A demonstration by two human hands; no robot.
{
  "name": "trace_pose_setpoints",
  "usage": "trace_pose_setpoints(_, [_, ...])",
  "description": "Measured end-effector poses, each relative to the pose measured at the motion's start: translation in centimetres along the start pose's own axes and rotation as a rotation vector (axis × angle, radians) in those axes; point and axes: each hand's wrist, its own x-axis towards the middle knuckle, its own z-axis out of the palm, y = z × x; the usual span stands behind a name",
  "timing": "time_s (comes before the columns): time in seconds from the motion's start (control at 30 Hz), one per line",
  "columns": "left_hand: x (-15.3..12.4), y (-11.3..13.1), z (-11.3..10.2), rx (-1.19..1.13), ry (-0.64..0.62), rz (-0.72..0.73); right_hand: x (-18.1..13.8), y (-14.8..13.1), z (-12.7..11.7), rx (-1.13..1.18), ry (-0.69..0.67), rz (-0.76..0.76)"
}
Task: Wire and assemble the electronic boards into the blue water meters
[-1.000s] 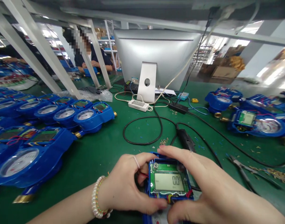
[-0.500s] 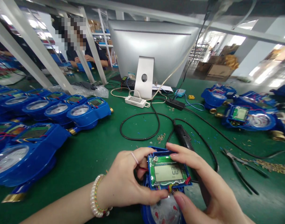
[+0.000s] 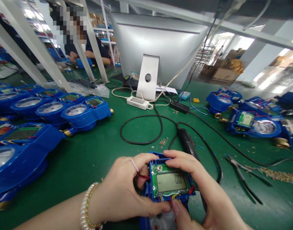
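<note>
A blue water meter (image 3: 169, 183) with a green circuit board and a grey LCD showing digits lies on the green table at the bottom centre. My left hand (image 3: 123, 191) grips its left side, fingers curled over the top corner and thumb under the board. My right hand (image 3: 199, 188) holds the right side, index finger lying along the board's top edge and thumb pressed at its lower edge. A bead bracelet (image 3: 87, 207) is on my left wrist.
Rows of blue meters (image 3: 65, 111) fill the left; more meters (image 3: 251, 123) lie at the right. A black handheld tool (image 3: 187, 142) with looped cable, pliers (image 3: 244, 179), small brass parts (image 3: 278, 174), a monitor's back (image 3: 158, 51) and a seated person (image 3: 85, 44) are beyond.
The view shifted slightly. My right index finger moved onto the board's top edge and both thumbs closed in under the board. The meter stayed in place.
</note>
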Motion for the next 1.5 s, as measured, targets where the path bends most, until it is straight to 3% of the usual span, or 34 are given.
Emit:
trace_pose_setpoints(0.23, [-0.1, -0.2, 0.0, 0.012, 0.004, 0.012, 0.1, -0.3, -0.1, 0.063, -0.012, 0.017])
trace_pose_setpoints(0.4, [-0.1, 0.0, -0.2, -0.193, -0.05, -0.136, -0.1, -0.8, -1.0, -0.028, 0.019, 0.011])
trace_pose_setpoints(0.53, [0.0, 0.1, -0.3, -0.29, -0.134, -0.259, -0.2, -0.9, -2.3, -0.195, 0.171, -0.189])
trace_pose_setpoints(0.7, [0.1, 0.3, -0.4, -0.404, -0.185, -0.309, 0.6, -0.5, -2.1, -0.264, 0.115, -0.336])
trace_pose_setpoints(0.93, [-0.1, -0.1, -0.3, -0.379, -0.201, -0.337, 0.3, -0.4, -1.1, -0.162, 0.05, -0.174])
trace_pose_setpoints(1.5, [-0.2, -0.4, -0.1, -0.32, -0.19, -0.349, 0.0, -0.5, 0.0, -0.114, 0.033, -0.041])
